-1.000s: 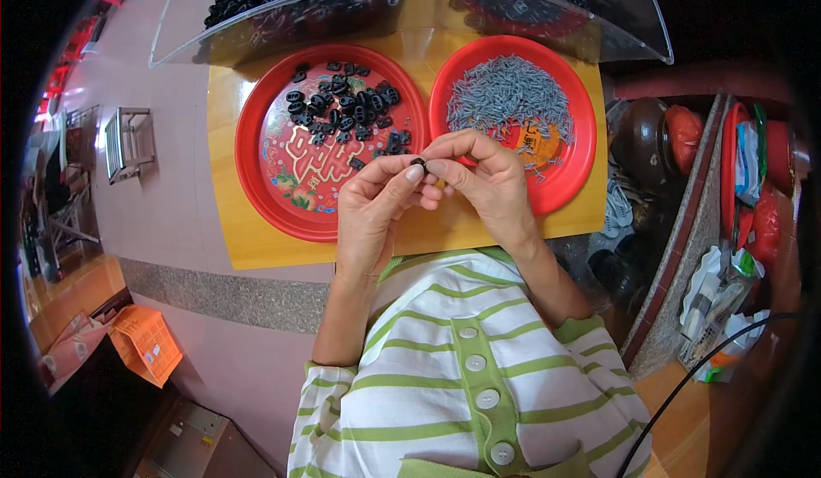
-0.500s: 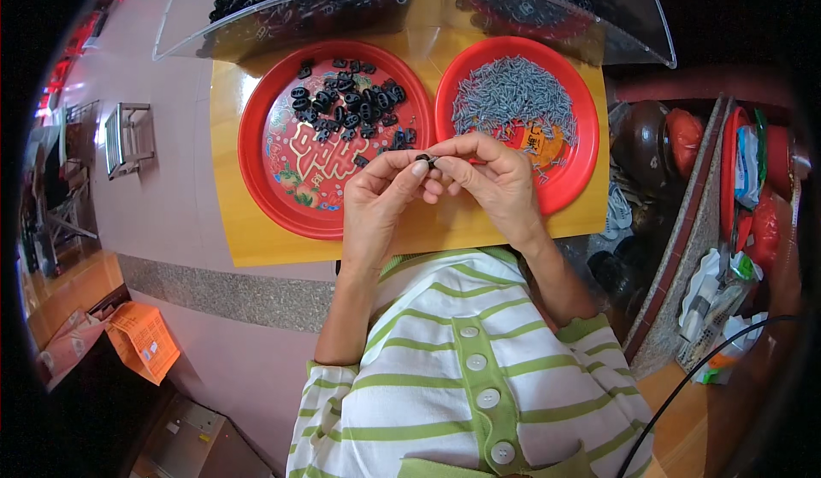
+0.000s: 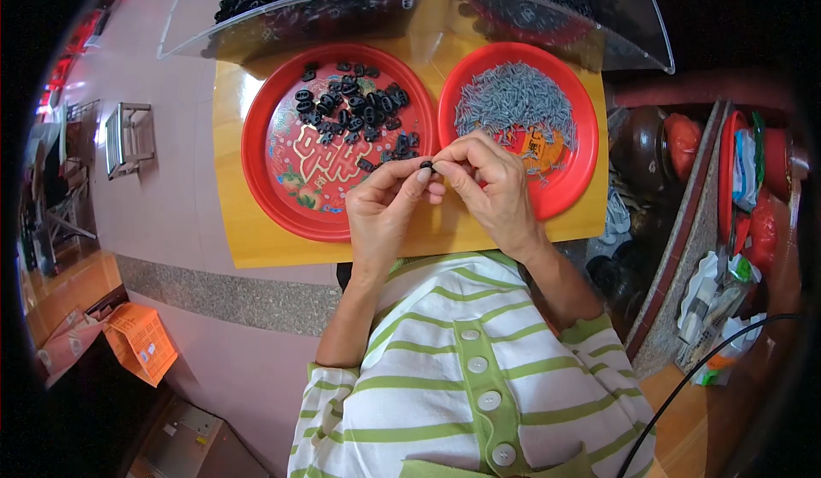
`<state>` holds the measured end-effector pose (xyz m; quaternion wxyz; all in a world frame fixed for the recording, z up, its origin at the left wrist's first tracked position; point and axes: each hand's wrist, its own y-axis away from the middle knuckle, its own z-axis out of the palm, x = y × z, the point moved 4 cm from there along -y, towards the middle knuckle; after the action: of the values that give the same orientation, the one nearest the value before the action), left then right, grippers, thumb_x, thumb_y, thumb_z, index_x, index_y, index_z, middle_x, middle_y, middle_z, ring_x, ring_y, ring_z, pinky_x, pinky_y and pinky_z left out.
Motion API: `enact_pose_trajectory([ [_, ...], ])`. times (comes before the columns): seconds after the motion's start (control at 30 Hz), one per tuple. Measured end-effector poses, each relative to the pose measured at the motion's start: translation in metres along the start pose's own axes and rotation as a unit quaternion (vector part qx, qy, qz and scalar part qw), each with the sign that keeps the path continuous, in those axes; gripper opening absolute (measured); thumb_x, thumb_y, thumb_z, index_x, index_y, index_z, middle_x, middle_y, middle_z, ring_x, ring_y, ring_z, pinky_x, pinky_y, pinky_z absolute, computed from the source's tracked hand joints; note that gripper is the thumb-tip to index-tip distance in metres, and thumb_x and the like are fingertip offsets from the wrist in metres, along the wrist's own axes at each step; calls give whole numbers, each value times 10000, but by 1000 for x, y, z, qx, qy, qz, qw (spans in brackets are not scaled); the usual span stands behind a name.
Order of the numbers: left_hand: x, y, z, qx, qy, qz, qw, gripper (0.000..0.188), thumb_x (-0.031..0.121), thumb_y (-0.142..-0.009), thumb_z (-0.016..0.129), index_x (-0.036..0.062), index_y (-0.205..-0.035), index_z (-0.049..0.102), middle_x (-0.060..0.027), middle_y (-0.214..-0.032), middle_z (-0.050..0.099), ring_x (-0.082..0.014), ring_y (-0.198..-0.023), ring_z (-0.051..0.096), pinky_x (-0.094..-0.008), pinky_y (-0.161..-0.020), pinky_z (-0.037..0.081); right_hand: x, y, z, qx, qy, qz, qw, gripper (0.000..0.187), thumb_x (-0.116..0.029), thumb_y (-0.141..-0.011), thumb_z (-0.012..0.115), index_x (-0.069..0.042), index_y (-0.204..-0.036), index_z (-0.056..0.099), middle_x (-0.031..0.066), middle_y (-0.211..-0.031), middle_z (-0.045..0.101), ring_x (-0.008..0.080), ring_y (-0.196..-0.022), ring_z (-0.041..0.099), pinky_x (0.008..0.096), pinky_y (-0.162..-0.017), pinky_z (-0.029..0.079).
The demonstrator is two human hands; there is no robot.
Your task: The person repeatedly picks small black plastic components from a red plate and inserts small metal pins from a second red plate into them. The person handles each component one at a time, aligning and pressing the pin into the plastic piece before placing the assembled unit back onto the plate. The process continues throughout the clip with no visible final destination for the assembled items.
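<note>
Head view: left hand [image 3: 385, 209] and right hand [image 3: 492, 183] meet fingertip to fingertip, both pinched shut on one small black plastic piece [image 3: 426, 166] above the yellow board [image 3: 248, 230] between two red trays [image 3: 274, 196], posture unchanged from earlier frames.

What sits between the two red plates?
Nothing but a narrow strip of bare yellow board parts the left plate from the right plate in the head view; lower down, both hands' fingertips overlap that gap.

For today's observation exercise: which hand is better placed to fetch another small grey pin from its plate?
Probably the right hand: it sits at the rim of the right red plate holding the grey pins, while the left hand pinches the small black piece.
</note>
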<state>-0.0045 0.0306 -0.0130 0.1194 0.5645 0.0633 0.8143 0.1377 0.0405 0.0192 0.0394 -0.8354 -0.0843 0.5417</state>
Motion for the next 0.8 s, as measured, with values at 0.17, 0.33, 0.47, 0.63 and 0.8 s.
enact_pose_trajectory([
  [0.17, -3, -1, -9, 29, 37, -9, 999, 161, 17, -887, 565, -63, -1019, 611, -103, -848, 663, -127, -729, 639, -224, -680, 524, 3, -1, 9, -17, -99, 89, 991, 88, -82, -833, 631, 0, -859, 612, 60, -773, 580, 161, -753, 604, 322, -617, 467],
  [0.33, -1, -7, -18, 37, 43, -20, 998, 158, 34, -893, 562, -52, -1019, 605, -97, -837, 660, -119, -729, 634, -223, -672, 521, 2, -24, 6, -32, -63, 40, 997, 104, -106, -818, 646, -13, -860, 627, 79, -790, 601, 194, -742, 605, 323, -629, 464],
  [0.47, -5, -10, -21, 31, 59, -26, 997, 155, 36, -894, 562, -46, -1018, 604, -87, -830, 656, -115, -737, 632, -225, -674, 523, 2, -50, 13, 12, 169, -126, 977, 141, -155, -777, 669, -50, -863, 631, 87, -819, 597, 249, -793, 577, 340, -649, 475],
  [0.63, -5, -10, -20, 11, 78, -17, 997, 155, 23, -896, 554, -48, -1025, 601, -86, -845, 652, -117, -744, 631, -231, -682, 528, 5, -68, 37, 2, 290, -160, 944, 161, -183, -757, 681, -86, -873, 626, 59, -842, 572, 228, -847, 560, 333, -657, 503],
  [0.8, -7, -11, -23, 16, 102, -15, 994, 148, 23, -889, 562, -49, -1012, 601, -116, -879, 657, -142, -735, 639, -249, -657, 538, 6, -72, 46, -19, 334, -141, 932, 179, -182, -737, 695, -90, -875, 628, 43, -845, 558, 218, -866, 553, 331, -643, 515],
])
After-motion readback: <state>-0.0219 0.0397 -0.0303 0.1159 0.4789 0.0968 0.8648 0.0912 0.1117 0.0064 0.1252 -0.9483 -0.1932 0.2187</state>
